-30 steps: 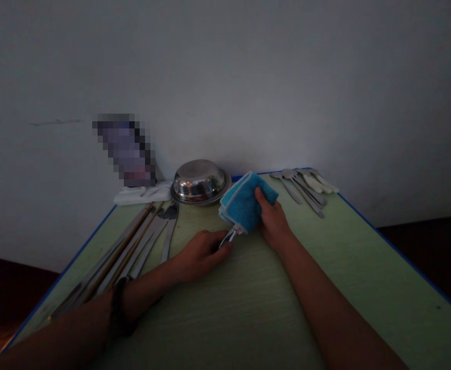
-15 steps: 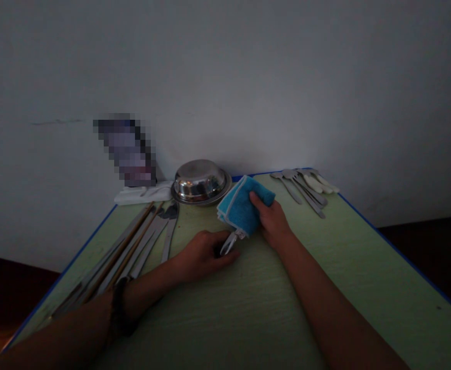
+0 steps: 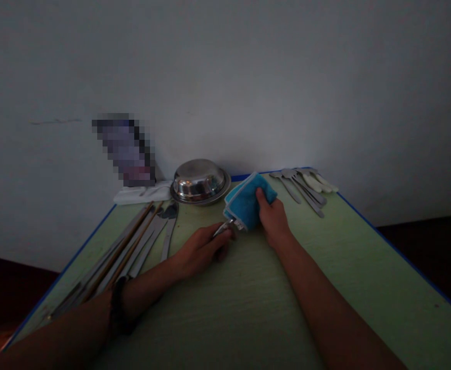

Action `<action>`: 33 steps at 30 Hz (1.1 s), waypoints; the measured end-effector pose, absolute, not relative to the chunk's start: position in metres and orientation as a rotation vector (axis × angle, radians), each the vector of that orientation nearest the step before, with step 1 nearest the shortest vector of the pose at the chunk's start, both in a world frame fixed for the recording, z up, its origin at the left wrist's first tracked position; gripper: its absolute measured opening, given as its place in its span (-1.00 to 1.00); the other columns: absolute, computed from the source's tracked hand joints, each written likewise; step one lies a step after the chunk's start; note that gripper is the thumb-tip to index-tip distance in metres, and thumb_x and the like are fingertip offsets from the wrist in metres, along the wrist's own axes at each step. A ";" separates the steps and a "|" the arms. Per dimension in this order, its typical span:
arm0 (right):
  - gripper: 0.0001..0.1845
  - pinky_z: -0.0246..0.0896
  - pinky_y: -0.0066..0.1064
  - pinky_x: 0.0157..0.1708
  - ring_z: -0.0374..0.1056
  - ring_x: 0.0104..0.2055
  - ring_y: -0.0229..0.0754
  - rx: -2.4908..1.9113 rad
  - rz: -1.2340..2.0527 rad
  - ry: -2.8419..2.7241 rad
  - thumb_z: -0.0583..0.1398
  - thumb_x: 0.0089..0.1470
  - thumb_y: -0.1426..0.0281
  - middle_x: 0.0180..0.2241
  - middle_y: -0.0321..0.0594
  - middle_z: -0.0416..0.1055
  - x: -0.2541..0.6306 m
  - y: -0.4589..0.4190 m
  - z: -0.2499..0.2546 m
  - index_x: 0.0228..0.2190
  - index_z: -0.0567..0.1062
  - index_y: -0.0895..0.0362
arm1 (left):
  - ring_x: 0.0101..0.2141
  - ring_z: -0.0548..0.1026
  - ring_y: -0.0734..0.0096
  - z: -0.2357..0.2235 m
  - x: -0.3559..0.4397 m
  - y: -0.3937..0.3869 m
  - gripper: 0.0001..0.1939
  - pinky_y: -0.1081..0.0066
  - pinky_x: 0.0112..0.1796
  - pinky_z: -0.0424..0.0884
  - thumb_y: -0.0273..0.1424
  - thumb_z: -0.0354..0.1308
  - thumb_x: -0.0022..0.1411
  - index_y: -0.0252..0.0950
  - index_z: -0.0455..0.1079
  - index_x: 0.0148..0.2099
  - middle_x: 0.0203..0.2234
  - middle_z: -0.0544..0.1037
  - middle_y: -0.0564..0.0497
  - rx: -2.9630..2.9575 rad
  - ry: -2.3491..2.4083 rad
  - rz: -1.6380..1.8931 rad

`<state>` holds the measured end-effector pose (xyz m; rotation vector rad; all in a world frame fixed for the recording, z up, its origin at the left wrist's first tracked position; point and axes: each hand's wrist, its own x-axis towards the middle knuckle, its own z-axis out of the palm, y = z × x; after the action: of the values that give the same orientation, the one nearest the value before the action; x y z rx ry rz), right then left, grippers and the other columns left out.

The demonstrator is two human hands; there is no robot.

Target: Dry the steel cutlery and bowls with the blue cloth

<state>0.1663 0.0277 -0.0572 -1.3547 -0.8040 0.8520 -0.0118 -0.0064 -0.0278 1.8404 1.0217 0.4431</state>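
Note:
My right hand (image 3: 275, 218) is closed on a folded blue cloth (image 3: 244, 205) with pale edging, its thumb pressed on top. Out of the cloth's lower left corner sticks a shiny metal utensil (image 3: 223, 226). The cloth covers its other end, so I cannot tell its exact kind. Fingers and thumb of my left hand (image 3: 202, 249) pinch the bare end. Both hands are above the middle of the green table (image 3: 244, 308).
An upturned steel bowl (image 3: 200, 180) sits at the back, by the wall. Several knives and chopsticks (image 3: 132, 246) lie along the left. Several spoons and forks (image 3: 302, 187) lie back right. A blurred upright screen (image 3: 127, 149) stands behind a white holder (image 3: 144, 194).
The cloth and my right hand have shifted slightly right and up. My left fingers, curled loosely around the utensil's bare end before, now pinch it with the thumb on top.

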 end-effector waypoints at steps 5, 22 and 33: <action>-0.46 0.22 -0.32 -0.40 0.31 -0.47 -0.15 -1.401 0.854 -0.791 0.08 -0.15 -0.11 -0.62 -0.26 0.38 0.165 0.023 -0.053 -0.56 0.46 0.13 | -0.64 0.24 0.57 -0.026 -0.011 -0.008 -0.72 0.55 -0.57 0.18 -0.28 -0.17 0.31 -0.32 0.27 -0.15 -0.67 0.30 0.18 1.857 1.001 0.434; -0.66 0.17 -0.16 -0.02 0.40 -0.18 -0.11 -1.000 1.194 -0.961 0.30 -0.24 0.32 -0.30 -0.24 0.53 0.179 0.032 -0.068 -0.32 0.51 0.12 | -0.59 0.25 0.55 -0.024 -0.012 -0.006 -0.61 0.49 -0.48 0.21 -0.24 -0.26 0.34 -0.28 0.17 -0.46 -0.64 0.30 0.15 2.075 1.010 0.353; -0.67 0.22 -0.20 -0.11 0.39 -0.20 -0.12 -1.047 1.075 -0.759 0.22 -0.13 0.17 -0.38 -0.24 0.52 0.168 0.036 -0.069 -0.33 0.50 0.13 | -0.60 0.26 0.55 -0.025 -0.012 -0.006 -0.61 0.50 -0.50 0.20 -0.23 -0.24 0.33 -0.29 0.19 -0.46 -0.64 0.31 0.15 2.079 1.011 0.353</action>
<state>0.1679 0.0359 -0.0695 -1.0468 -0.7592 1.0750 -0.0117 -0.0063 -0.0247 2.0788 1.0111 0.3534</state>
